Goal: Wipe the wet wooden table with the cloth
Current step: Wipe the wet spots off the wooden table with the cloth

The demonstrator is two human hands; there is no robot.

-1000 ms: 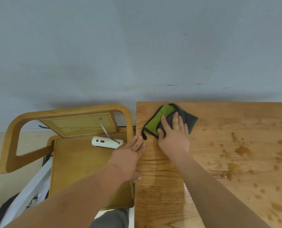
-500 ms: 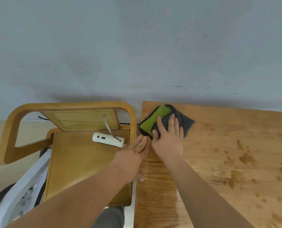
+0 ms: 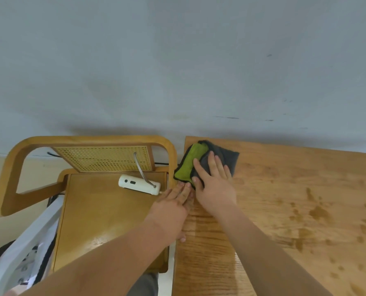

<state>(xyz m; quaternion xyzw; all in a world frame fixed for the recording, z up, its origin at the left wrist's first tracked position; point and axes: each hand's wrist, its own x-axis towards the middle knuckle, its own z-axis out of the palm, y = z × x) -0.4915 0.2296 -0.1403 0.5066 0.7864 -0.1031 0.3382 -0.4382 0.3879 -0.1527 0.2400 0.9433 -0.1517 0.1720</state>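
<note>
At table [image 3: 284,210] corner, cloth [image 3: 190,165] unmoved.

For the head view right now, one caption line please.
Right hand presses the cloth at the table corner; left hand rests at its edge.

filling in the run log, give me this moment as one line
right hand: flat on cloth | cloth: table far left corner | left hand: on table edge | wet spots: right side

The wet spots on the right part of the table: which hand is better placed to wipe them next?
The right hand. It already presses flat on the cloth at the table's far left corner, on the spots' side. The left hand rests empty on the left edge.
</note>
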